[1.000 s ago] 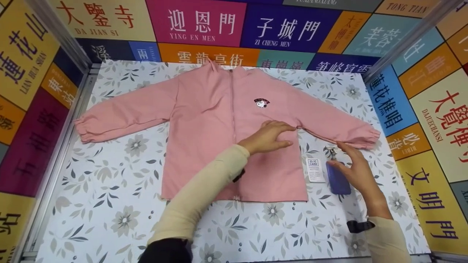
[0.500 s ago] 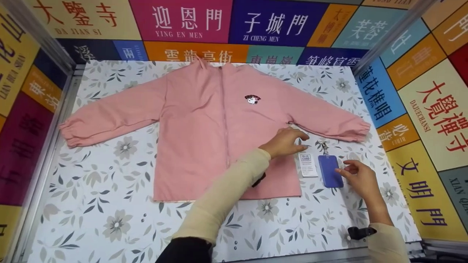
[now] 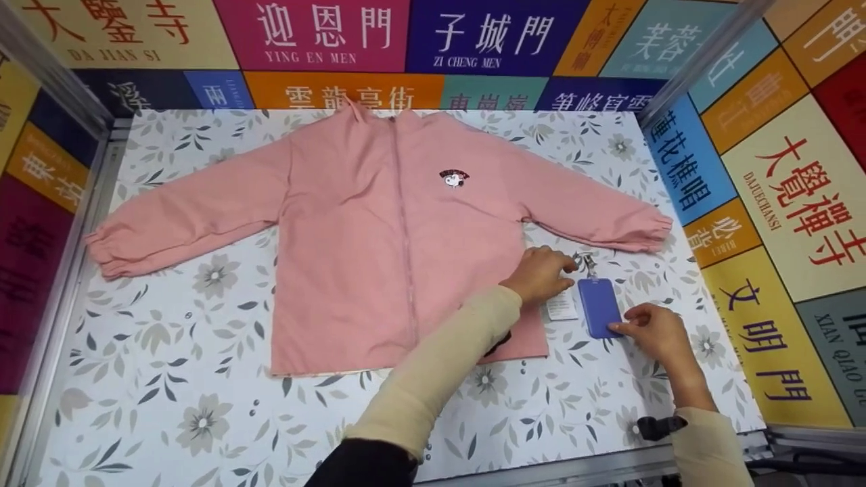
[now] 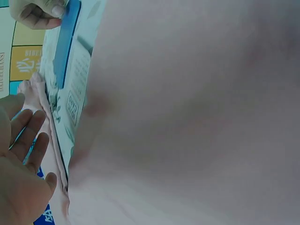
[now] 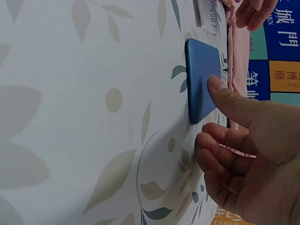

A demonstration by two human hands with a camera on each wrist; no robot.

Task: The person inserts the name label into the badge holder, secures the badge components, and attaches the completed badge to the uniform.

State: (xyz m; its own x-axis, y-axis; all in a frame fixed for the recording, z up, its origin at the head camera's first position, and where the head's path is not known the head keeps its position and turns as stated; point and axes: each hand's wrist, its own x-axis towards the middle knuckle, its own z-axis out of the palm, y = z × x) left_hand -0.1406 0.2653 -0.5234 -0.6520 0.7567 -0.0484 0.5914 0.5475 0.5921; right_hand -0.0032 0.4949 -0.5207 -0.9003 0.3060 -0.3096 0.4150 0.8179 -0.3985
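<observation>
A blue card holder point(image 3: 599, 308) with a metal clip point(image 3: 590, 266) lies on the floral table at the right of a pink zip jacket point(image 3: 345, 250). My right hand point(image 3: 653, 331) is at its lower right corner: the thumb overlaps the holder's face, while the loosely curled fingers lie beside its edge in the right wrist view. My left hand point(image 3: 541, 272) hovers near the clip, its fingers point(image 4: 35, 126) spread and relaxed with nothing between them. Partly hidden beneath that hand is a white printed card point(image 3: 561, 308).
The jacket lies flat, with sleeves spread and a small cartoon badge point(image 3: 453, 178) on the chest. Colourful lettered panels point(image 3: 325, 34) wall the table at the back and both sides. A metal rail point(image 3: 595, 467) runs along the front edge.
My left hand has moved right, from over the jacket to beside the clip. The right hand has drawn back from above the holder to its lower right corner. The view has shifted right.
</observation>
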